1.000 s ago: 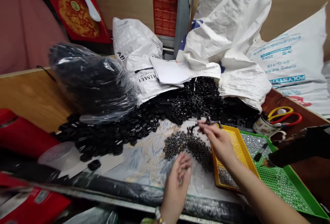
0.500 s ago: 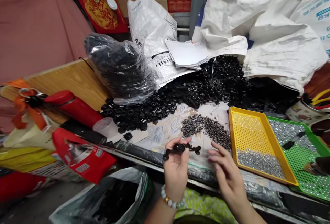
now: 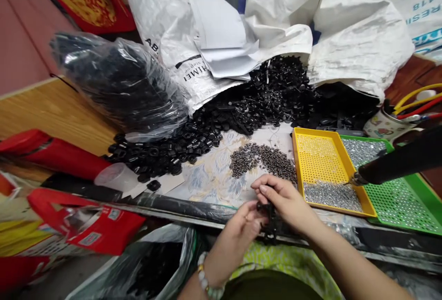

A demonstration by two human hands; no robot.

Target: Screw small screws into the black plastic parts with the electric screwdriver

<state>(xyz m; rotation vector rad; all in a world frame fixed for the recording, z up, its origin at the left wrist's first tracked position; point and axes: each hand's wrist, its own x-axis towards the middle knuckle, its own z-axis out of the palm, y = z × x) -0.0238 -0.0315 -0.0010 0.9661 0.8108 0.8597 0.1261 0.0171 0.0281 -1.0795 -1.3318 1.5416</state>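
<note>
My left hand (image 3: 238, 231), with a bead bracelet at the wrist, is closed on a dark plastic part (image 3: 270, 226) near the table's front edge. The part hangs tilted and is partly covered by my fingers. My right hand (image 3: 283, 201) is just above it, thumb and fingertips pinched together; whatever they hold, if anything, is too small to make out. Beyond my hands lies a heap of small dark metal pieces (image 3: 241, 158) on the patterned table cover (image 3: 210, 182).
To the right are a yellow tray (image 3: 299, 162) and a green tray (image 3: 419, 199) with small silver pieces. A black power screwdriver (image 3: 407, 159) hangs over them. Black plastic pieces (image 3: 165, 150) are heaped behind, before white sacks (image 3: 359, 47). A red bottle (image 3: 55, 152) lies at left.
My right hand has moved left from open beside the part to pinched above it. My left hand has lowered and turned the part toward me. The screwdriver has come over the trays. The view has shifted.
</note>
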